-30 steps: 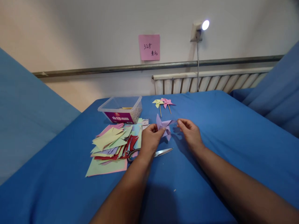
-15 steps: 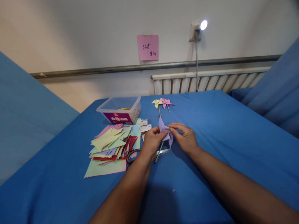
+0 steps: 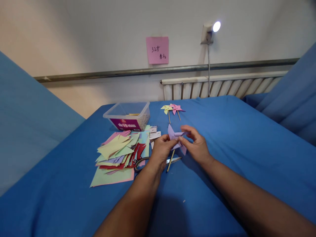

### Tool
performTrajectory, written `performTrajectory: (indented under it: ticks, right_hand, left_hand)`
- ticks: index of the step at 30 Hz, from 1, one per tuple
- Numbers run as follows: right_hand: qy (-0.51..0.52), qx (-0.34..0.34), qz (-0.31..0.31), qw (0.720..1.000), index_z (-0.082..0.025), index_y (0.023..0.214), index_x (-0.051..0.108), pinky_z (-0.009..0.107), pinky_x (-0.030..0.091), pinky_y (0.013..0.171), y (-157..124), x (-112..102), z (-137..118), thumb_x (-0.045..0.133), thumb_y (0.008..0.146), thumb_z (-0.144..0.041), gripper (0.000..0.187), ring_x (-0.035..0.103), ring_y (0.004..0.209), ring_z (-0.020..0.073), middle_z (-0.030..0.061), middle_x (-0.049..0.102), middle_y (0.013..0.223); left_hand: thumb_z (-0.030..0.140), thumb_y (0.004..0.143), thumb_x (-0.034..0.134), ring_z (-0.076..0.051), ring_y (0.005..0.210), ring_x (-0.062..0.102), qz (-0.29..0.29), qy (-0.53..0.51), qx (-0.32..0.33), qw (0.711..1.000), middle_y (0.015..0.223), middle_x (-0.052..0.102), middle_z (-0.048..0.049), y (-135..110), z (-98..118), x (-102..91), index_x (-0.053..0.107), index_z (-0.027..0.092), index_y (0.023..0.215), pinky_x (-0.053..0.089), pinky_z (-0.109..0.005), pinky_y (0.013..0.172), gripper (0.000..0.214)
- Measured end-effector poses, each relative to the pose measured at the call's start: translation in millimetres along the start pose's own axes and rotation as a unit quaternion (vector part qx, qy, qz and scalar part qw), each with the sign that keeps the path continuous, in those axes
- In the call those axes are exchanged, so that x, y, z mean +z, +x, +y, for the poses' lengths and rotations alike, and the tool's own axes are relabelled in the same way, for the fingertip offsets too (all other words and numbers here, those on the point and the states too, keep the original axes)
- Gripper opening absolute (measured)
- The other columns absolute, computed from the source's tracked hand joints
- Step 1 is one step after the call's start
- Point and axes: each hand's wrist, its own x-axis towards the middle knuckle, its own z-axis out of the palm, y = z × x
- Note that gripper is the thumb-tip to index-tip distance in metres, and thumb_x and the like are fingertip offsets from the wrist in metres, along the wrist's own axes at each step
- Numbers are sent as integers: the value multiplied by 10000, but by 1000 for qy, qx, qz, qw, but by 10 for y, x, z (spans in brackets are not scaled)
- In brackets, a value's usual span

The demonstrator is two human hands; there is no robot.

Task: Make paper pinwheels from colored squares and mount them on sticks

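A purple paper pinwheel [image 3: 173, 134] is held just above the blue table, with its thin wooden stick [image 3: 171, 156] slanting down towards me. My left hand [image 3: 161, 151] pinches the pinwheel from the left, fingers closed. Pressed in from the right, my right hand [image 3: 196, 144] has its fingertips closed on the pinwheel's centre. Both hands meet at the paper. Partly hidden under my left hand lie scissors [image 3: 172, 160].
A heap of coloured paper pieces [image 3: 118, 153] lies left of my hands. A clear plastic box [image 3: 128, 116] stands behind it. Two finished pinwheels, yellow [image 3: 167, 108] and pink [image 3: 176, 108], lie further back. A radiator [image 3: 222, 86] and pink wall note [image 3: 157, 50] are beyond the blue table [image 3: 234, 138].
My right hand came in from the right and closed on the pinwheel's centre. The wooden stick now shows below the paper. My left hand kept its hold.
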Motion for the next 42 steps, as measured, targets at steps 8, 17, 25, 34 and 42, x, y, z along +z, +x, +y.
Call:
performTrajectory:
  ticks: [8,17,25,34,42]
  right_hand:
    - [221,211,-34,952,-185,775,635,272,464,694,-30,52,2,821,612,-316,279,590,686,131,1,641,735]
    - [323,293,-94,895,-178,760,671,271,503,699,44,-64,44,798,668,-284,189,630,682,133,13,698,777]
    - [323,310,-167,878,-178,899,709,256,528,705,27,-84,-11,754,727,-283,207,649,697,137,33,717,840]
    - [326,310,-182,874,-163,865,712,219,502,662,0,-67,-2,753,732,-275,178,625,654,106,20,709,791]
    - [332,276,-126,893,-191,841,699,248,495,694,22,-43,-15,758,723,-305,174,625,693,121,10,702,819]
  left_hand:
    - [275,488,859,-148,651,619,-4,-14,19,1000,719,693,-33,-39,40,52,656,135,754,463,-262,663,363]
    - [355,607,810,-139,639,605,-69,16,-1,997,738,695,-54,-102,227,-5,694,132,812,456,-256,645,325]
    - [321,643,807,-147,751,630,-142,-99,-36,984,883,702,-77,-57,272,-96,708,146,964,466,-265,729,378]
    - [259,591,840,-118,641,609,-128,-136,-55,981,725,667,-19,-66,174,-29,686,144,826,472,-254,681,303]
    - [302,655,798,-145,786,644,-96,-136,-5,986,1038,684,-70,-53,216,-28,645,204,1101,484,-273,735,481]
